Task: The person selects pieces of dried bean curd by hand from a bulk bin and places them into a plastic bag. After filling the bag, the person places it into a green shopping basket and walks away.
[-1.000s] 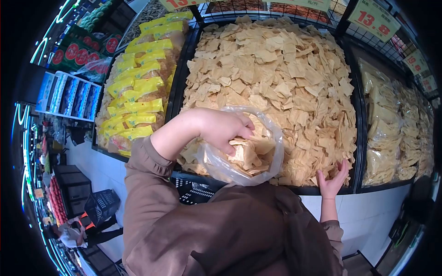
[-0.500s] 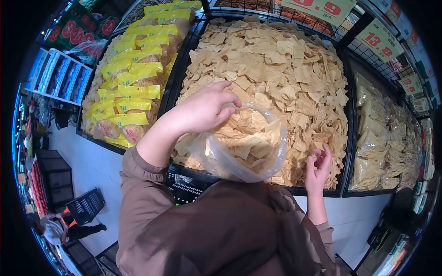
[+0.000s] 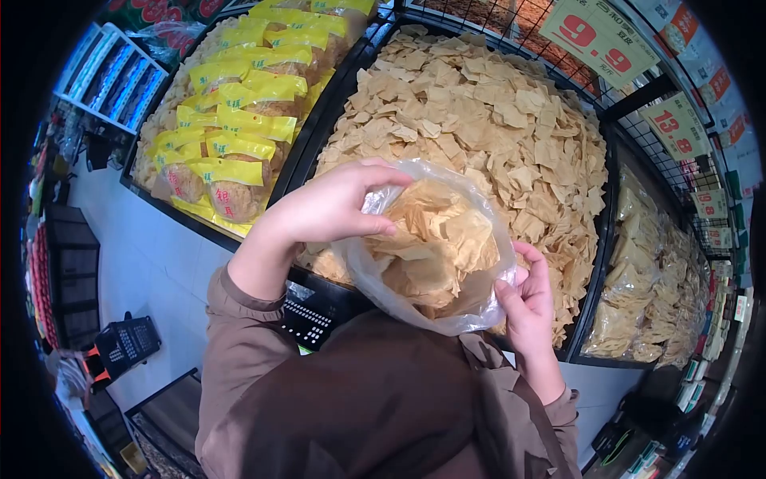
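Spanning the display's middle, the bin (image 3: 610, 191) extends beyond the bag (image 3: 369, 275), whose upturned mouth exposes the flakes (image 3: 439, 239) inside. The right hand (image 3: 533, 315) pinches the rim, apparently steadying it; the left hand (image 3: 331, 203) curves open, fingers parted, at the opposite side.

- Pale, smooth floor (image 3: 128, 231) at left
- White-framed rack (image 3: 109, 76) in bluish light
- Black wire mesh (image 3: 511, 28) beside green price signs (image 3: 598, 41)
- Dark stacked stands (image 3: 74, 275) along the left aisle
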Demonstrator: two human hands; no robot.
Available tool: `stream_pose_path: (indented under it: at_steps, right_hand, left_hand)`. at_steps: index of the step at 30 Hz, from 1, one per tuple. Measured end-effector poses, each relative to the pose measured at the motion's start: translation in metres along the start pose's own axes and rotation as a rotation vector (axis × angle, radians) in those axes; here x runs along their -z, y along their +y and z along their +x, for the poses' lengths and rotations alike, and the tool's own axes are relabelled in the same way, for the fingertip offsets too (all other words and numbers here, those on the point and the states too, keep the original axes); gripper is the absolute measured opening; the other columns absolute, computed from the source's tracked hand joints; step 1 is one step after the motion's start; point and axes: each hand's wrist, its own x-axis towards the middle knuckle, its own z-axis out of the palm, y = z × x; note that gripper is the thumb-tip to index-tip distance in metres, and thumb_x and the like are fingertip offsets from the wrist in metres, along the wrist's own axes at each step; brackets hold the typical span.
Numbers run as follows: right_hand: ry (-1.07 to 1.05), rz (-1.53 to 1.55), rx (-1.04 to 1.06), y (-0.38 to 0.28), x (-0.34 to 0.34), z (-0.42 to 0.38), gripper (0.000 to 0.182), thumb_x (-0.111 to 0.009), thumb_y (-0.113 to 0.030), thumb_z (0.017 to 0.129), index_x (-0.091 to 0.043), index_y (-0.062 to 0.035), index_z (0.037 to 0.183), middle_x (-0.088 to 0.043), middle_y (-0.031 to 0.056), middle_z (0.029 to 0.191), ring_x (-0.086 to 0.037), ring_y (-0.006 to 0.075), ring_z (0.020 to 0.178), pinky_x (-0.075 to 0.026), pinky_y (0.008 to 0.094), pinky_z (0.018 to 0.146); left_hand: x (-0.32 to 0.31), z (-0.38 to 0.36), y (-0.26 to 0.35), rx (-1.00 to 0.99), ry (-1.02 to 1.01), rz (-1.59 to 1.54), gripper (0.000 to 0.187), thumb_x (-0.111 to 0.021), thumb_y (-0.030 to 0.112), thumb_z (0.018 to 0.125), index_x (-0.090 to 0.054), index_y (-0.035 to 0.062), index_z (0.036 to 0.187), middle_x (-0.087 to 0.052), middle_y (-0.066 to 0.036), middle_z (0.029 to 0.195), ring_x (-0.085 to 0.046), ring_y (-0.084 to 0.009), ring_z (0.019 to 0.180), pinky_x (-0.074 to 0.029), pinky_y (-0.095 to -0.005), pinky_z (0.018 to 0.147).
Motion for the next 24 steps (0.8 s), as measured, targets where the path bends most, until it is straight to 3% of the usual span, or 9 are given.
stream_pose_path:
  at_steps: [3, 6, 10, 13, 14, 16, 18, 20, 24]
  right_hand:
    - [-0.033, -0.033, 0.079, 0.001, 0.002, -0.002, 0.048, -0.051, 0.004, 0.091, -0.029, -0.0027, 0.133, -0.062, 0.0053, 0.093, -0.056, 0.0075, 0.079, -0.045, 0.0221, 0.072]
    - [0.014, -0.009, -0.017, -0.008, -0.002, -0.006, 0.048, -0.050, 0.005, 0.091, -0.029, -0.0029, 0.133, -0.060, 0.0039, 0.090, -0.054, 0.0056, 0.076, -0.043, 0.0191, 0.069]
    - [-0.025, -0.068, 0.277, -0.044, -0.013, -0.036, 0.045, -0.051, 0.006, 0.089, -0.032, -0.0019, 0.130, -0.057, 0.0007, 0.086, -0.050, 0.0029, 0.071, -0.038, 0.0159, 0.062]
    - [0.150, -0.026, 0.188, -0.052, -0.008, -0.026, 0.041, -0.054, 0.003, 0.089, -0.038, -0.0012, 0.126, -0.057, 0.0005, 0.082, -0.049, 0.0033, 0.070, -0.037, 0.0167, 0.061]
    - [0.141, -0.088, 0.246, -0.063, -0.006, -0.035, 0.043, -0.053, 0.004, 0.088, -0.037, -0.0006, 0.127, -0.056, 0.0012, 0.081, -0.049, 0.0039, 0.070, -0.037, 0.0172, 0.061]
    - [0.164, -0.154, 0.511, -0.080, 0.000, -0.057, 0.045, -0.051, 0.004, 0.088, -0.035, 0.0008, 0.130, -0.057, 0.0019, 0.082, -0.049, 0.0046, 0.070, -0.037, 0.0171, 0.063]
    - [0.262, -0.222, 0.709, -0.090, 0.006, -0.057, 0.049, -0.051, 0.004, 0.088, -0.032, 0.0019, 0.133, -0.058, 0.0026, 0.083, -0.050, 0.0061, 0.070, -0.038, 0.0177, 0.064]
    - [0.363, -0.177, 0.506, -0.103, 0.029, -0.049, 0.048, -0.053, 0.003, 0.087, -0.035, 0.0023, 0.132, -0.059, 0.0039, 0.086, -0.052, 0.0081, 0.072, -0.040, 0.0195, 0.067]
    - [0.537, -0.237, 0.808, -0.117, 0.049, -0.080, 0.045, -0.052, 0.003, 0.088, -0.037, 0.0047, 0.131, -0.064, 0.0113, 0.097, -0.061, 0.0136, 0.090, -0.046, 0.0257, 0.081]
  left_hand:
    - [0.006, -0.014, -0.001, 0.064, 0.031, -0.238, 0.068, -0.080, 0.008, 0.070, -0.053, 0.0011, 0.131, -0.056, -0.008, 0.117, -0.052, -0.0164, 0.107, -0.041, -0.0288, 0.092]
    - [0.012, -0.032, 0.012, 0.088, 0.037, -0.404, 0.070, -0.079, 0.004, 0.067, -0.052, -0.0017, 0.131, -0.053, -0.010, 0.124, -0.051, -0.0182, 0.112, -0.039, -0.0288, 0.098]
    - [0.024, -0.050, 0.045, -0.027, 0.130, -0.726, 0.077, -0.077, -0.001, 0.062, -0.048, -0.0098, 0.132, -0.050, -0.013, 0.128, -0.049, -0.0211, 0.120, -0.036, -0.0311, 0.103]
    - [0.024, -0.044, 0.066, -0.051, 0.149, -0.739, 0.072, -0.074, -0.001, 0.066, -0.045, -0.0145, 0.131, -0.049, -0.017, 0.131, -0.048, -0.0232, 0.123, -0.036, -0.0319, 0.104]
    - [0.028, -0.042, 0.075, -0.060, 0.145, -0.746, 0.072, -0.074, -0.001, 0.066, -0.045, -0.0145, 0.131, -0.049, -0.017, 0.131, -0.048, -0.0232, 0.123, -0.036, -0.0319, 0.104]
    - [0.032, -0.031, 0.092, -0.326, 0.204, -0.679, 0.072, -0.074, -0.001, 0.069, -0.043, -0.0142, 0.132, -0.049, -0.019, 0.132, -0.049, -0.0238, 0.124, -0.036, -0.0318, 0.105]
    - [0.024, -0.010, 0.108, -0.295, 0.240, -0.768, 0.074, -0.073, -0.001, 0.069, -0.040, -0.0136, 0.134, -0.049, -0.020, 0.134, -0.049, -0.0239, 0.124, -0.036, -0.0322, 0.106]
    - [0.010, 0.015, 0.114, -0.232, 0.091, -0.867, 0.072, -0.071, -0.006, 0.069, -0.041, -0.0128, 0.134, -0.048, -0.020, 0.136, -0.050, -0.0239, 0.123, -0.038, -0.0328, 0.106]
    - [-0.013, 0.035, 0.142, -0.343, -0.061, -0.886, 0.068, -0.070, -0.013, 0.070, -0.044, -0.0105, 0.132, -0.055, -0.018, 0.125, -0.056, -0.0210, 0.116, -0.045, -0.0315, 0.100]
